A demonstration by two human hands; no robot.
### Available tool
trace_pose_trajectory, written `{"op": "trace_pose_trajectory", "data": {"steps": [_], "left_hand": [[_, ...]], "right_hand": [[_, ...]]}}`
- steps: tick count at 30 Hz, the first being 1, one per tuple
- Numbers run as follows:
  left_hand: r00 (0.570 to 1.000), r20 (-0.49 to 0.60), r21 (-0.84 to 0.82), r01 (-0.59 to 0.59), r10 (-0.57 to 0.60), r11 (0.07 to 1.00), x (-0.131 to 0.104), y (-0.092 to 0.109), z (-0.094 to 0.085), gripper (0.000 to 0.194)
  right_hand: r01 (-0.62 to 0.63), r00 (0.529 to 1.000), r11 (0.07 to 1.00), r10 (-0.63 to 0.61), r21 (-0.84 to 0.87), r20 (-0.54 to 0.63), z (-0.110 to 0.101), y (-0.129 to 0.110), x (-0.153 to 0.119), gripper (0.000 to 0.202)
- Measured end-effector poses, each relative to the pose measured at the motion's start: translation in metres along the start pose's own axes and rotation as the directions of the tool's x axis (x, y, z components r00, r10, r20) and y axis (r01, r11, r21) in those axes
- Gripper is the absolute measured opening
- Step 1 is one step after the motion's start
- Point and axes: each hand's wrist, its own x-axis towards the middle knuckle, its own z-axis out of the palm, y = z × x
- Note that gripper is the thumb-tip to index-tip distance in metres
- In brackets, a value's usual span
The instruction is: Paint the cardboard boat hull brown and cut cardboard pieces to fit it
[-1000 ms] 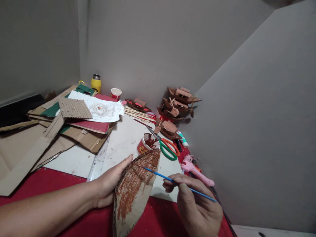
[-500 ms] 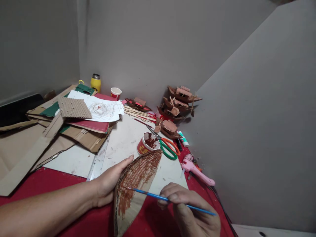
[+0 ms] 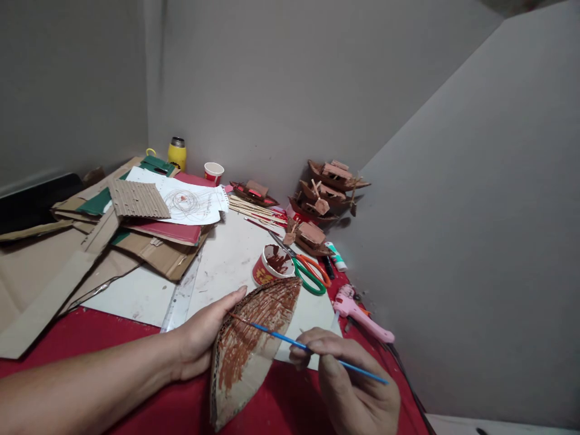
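I have the leaf-shaped cardboard piece (image 3: 258, 338) low in the middle of my view, held up in front of the table, tilted, its pointed end toward the upper right. The left hand (image 3: 203, 335) grips it along its left edge: the thumb lies against the upper left rim, while the other fingers go behind the piece, where I can't see them. Brown paint streaks cover most of its upper and left face; bare cardboard shows along the lower right.

I see the right hand (image 3: 353, 377) to the right of the piece, its fingers pinched narrow around the blue paintbrush (image 3: 281, 338). They sit just beside the cardboard's right edge in my view, and the brush reaches left across the painted face, its tip near the left thumb.

Just behind the piece's upper end, I make out the paint cup (image 3: 263, 269), brown inside, with the scissors (image 3: 310, 275) beside it. The pink glue gun (image 3: 365, 317) lies farther right, beyond the right hand.
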Motion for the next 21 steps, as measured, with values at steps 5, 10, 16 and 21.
{"op": "trace_pose_trajectory", "data": {"steps": [5,10,16,21], "left_hand": [[1.0,-0.01,0.013,-0.012,0.012,1.0,-0.001,0.0,0.001,0.05],[0.999,0.03,-0.011,-0.022,0.022,1.0,0.001,-0.002,-0.002,0.05],[1.0,-0.009,-0.025,-0.027,0.027,0.999,0.001,-0.001,-0.002,0.046],[1.0,0.021,-0.007,-0.014,0.014,1.0,0.001,0.0,0.0,0.052]], "right_hand": [[0.027,0.994,0.999,-0.029,0.029,0.105,-0.001,-0.005,0.0,0.019],[0.02,0.999,0.999,-0.022,-0.044,-0.04,-0.003,0.004,-0.003,0.019],[-0.064,0.986,0.992,0.047,-0.106,-0.159,-0.006,0.008,-0.004,0.017],[-0.013,0.996,0.999,0.009,0.041,0.091,-0.002,-0.001,-0.001,0.018]]}}
